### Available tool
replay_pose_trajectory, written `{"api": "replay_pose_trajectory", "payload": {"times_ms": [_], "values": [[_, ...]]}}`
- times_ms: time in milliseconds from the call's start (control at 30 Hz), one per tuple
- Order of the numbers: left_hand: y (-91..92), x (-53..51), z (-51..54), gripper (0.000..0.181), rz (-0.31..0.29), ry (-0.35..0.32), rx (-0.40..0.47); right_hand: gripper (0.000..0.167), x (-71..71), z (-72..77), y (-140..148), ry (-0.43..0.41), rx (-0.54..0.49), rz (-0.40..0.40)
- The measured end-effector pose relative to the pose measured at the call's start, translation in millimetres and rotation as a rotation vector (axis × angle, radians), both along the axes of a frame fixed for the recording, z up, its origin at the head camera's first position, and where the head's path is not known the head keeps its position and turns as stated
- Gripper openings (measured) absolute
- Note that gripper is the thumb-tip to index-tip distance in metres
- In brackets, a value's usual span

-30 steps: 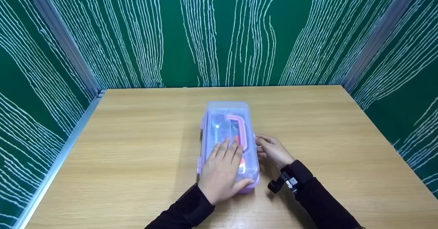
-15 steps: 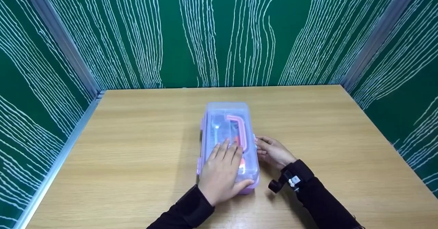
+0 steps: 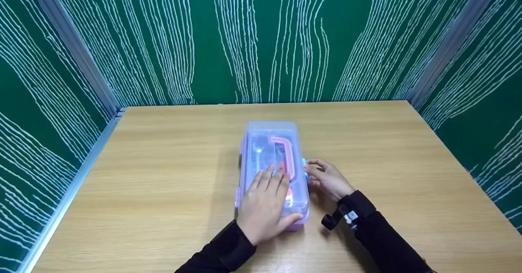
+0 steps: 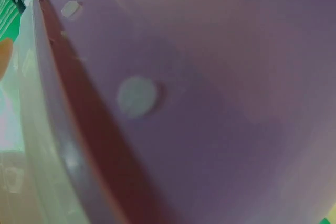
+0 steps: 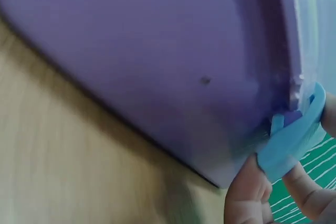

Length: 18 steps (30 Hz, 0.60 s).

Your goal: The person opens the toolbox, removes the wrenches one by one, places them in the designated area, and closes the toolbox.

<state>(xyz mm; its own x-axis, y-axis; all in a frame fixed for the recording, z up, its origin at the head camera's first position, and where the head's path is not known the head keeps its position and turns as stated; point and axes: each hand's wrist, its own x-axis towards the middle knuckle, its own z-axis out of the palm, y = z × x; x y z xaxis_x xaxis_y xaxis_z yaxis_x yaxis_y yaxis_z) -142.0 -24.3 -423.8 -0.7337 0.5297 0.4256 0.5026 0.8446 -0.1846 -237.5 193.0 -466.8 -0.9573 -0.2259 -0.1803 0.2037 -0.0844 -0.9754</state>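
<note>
A lidded purple storage box (image 3: 273,134) stands lengthwise on the table, with a see-through lid and a pink carry handle (image 3: 289,158) on top. Blurred things, some orange, show through the lid. My left hand (image 3: 263,207) lies on the near half of the lid, fingers straight and thumb over the near right corner. At the box's right side, my right hand (image 3: 326,179) pinches a light blue latch (image 5: 294,140) between thumb and fingers. In the right wrist view the latch's lower end stands out from the purple wall (image 5: 157,66). The left wrist view shows mostly the box's purple side (image 4: 220,103).
A wooden table (image 3: 163,175) surrounds the box. Green walls with white wavy lines (image 3: 204,40) rise behind and at both sides, with a grey metal rail (image 3: 73,187) along the left edge.
My right fingers have shifted slightly at the box's side, and more of the blue latch shows now, tilted outward. The left hand and the box stay where they were.
</note>
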Motion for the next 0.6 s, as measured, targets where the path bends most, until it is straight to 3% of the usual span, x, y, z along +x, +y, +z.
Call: {"api": "replay_pose_trajectory", "payload": {"times_ms": [133, 267, 600], "values": [[1.3, -0.7, 0.3, 0.091, -0.001, 0.0, 0.004, 0.033, 0.9, 2.6, -1, 0.063, 0.128, -0.045], [1.3, -0.8, -0.2, 0.091, -0.012, 0.004, 0.016, 0.043, 3.5, 6.5, 0, 0.134, 0.239, -0.034], [0.8, -1.4, -0.5, 0.092, -0.013, 0.021, 0.017, 0.054, 7.5, 14.1, 12, 0.32, 0.351, 0.159]]}}
